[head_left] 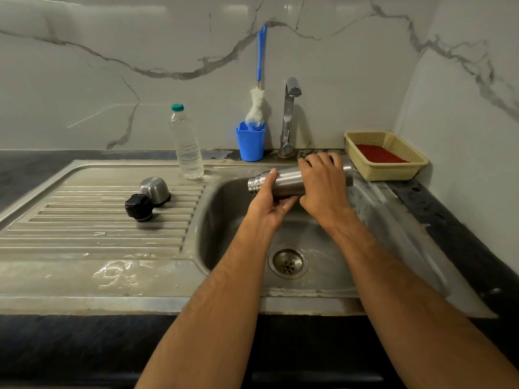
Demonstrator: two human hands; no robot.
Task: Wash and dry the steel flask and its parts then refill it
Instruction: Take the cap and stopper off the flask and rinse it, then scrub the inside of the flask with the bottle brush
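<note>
Both forearms reach in from the bottom edge, over the front lip of the steel sink (309,293), to meet above the basin. The left hand (266,204) cups the steel flask (288,181) from below near its threaded neck, thumb laid over the top and fingers curled underneath. The right hand (323,178) wraps over the middle of the body, its fingers closed round the far side. The flask lies nearly level with its open mouth pointing left, held in the air under the tap (290,113), from which no water can be seen running.

The likeliest trouble appears to be a slip: the drainboard shows puddles, so the metal is probably wet, and a smooth cylinder held sideways could twist free and bang into the basin. Turning on the water may splash off the curved body toward the yellow basket (393,171) just beside it. On the drainboard, the steel cup (155,189) and black stopper (139,206) sit touching on sloped ribs; a swinging elbow could send either rolling.
</note>
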